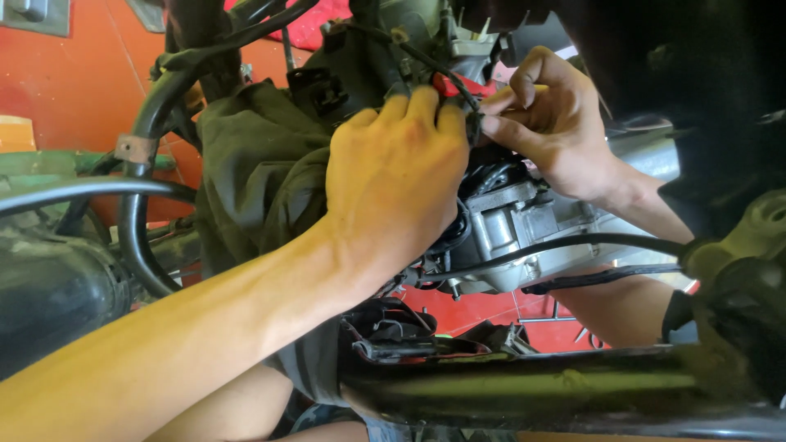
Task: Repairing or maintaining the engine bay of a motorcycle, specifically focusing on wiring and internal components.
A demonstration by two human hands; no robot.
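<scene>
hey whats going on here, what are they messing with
A person is working with both bare hands inside a stripped-down motorbike or scooter. The left hand and right hand meet at a small black connector on a black cable, fingertips pinching it just above the grey metal engine casing. A dark green cloth hangs over the frame to the left, and a black frame tube runs across the foreground.

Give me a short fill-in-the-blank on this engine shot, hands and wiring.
1. Both hands meet at a black ____ near the top of the engine.
2. The left hand shows its ____ to the camera.
3. The floor under the silver engine casing is ____.

Missing words: cable; back; red
</scene>
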